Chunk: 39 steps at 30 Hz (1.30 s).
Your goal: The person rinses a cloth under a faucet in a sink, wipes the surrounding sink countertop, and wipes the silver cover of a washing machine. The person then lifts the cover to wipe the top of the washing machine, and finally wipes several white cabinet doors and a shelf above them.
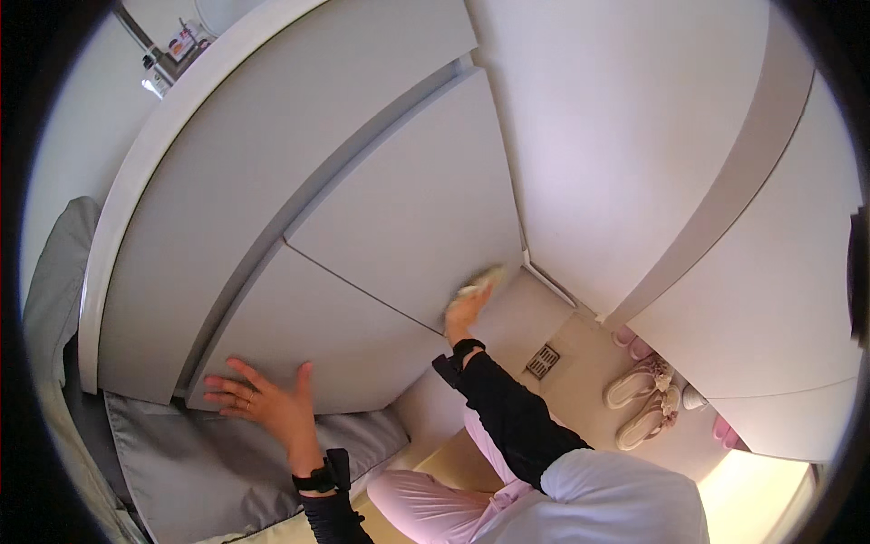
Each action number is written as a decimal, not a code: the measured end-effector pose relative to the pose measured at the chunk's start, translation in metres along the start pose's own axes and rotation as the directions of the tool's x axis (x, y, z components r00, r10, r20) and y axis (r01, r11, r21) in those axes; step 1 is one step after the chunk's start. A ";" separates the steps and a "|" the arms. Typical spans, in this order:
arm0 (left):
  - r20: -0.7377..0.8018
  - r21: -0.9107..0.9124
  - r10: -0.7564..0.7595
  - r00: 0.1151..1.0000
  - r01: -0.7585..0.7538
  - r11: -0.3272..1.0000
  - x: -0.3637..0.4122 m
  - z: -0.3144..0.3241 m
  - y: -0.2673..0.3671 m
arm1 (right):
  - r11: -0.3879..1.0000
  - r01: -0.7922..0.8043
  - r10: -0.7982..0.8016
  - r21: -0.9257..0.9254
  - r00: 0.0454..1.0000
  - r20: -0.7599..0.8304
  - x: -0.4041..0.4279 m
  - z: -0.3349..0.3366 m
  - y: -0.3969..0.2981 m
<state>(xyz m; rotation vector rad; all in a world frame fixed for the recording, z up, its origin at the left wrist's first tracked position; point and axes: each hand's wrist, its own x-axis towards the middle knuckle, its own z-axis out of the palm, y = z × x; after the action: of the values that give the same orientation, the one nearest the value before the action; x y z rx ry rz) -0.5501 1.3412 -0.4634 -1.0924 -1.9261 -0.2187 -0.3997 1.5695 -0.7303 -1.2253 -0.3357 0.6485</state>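
A grey cabinet (401,190) with two doors under a long handle groove fills the middle of the view. Near the bottom corner of the farther door, my right hand (469,309) presses a pale yellowish cloth (481,280) against its surface; the cloth is blurred, and its exact kind cannot be told. My left hand (262,401) rests with spread fingers near the edge of the nearer door, holding nothing. A ring is on one of its fingers. Both wrists wear black bands over or beside black sleeves.
Grey fabric (224,469) lies below the left door. A floor drain (543,361) is set in the tiles. Sandals (642,415) and pink slippers (632,343) stand beside a white curved panel (768,306). A white countertop edge (129,197) and a faucet (160,62) are at upper left.
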 end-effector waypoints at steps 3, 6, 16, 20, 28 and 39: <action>-0.006 0.064 0.001 1.000 0.000 0.998 -0.005 0.007 -0.010 | 0.999 -0.053 0.053 0.012 0.999 0.006 -0.003 0.015 0.006; 0.028 0.092 -0.045 0.999 0.042 0.995 -0.013 0.009 -0.022 | 0.956 0.291 -0.290 0.023 0.938 0.192 -0.021 0.055 -0.114; -0.032 0.087 -0.038 0.999 0.040 0.995 -0.016 0.008 -0.025 | 0.487 0.852 -0.845 0.192 0.403 0.352 0.054 0.091 -0.223; -0.034 0.048 -0.054 0.998 0.056 0.997 -0.010 0.004 -0.012 | 0.841 0.522 -0.483 -0.141 0.842 0.239 0.118 0.047 -0.024; 0.011 0.088 -0.033 0.999 0.032 0.996 -0.002 0.002 0.000 | 0.978 0.096 -0.103 0.183 0.994 0.028 0.088 0.044 0.100; 0.021 0.082 -0.042 0.999 0.040 0.996 -0.011 0.004 -0.019 | 0.887 0.436 -0.461 0.151 0.827 0.323 0.050 0.066 -0.123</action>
<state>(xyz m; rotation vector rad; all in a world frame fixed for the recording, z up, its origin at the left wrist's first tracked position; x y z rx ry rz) -0.5645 1.3248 -0.4693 -1.0057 -1.9618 -0.1494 -0.3643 1.6270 -0.5980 -0.9081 -0.8692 0.4569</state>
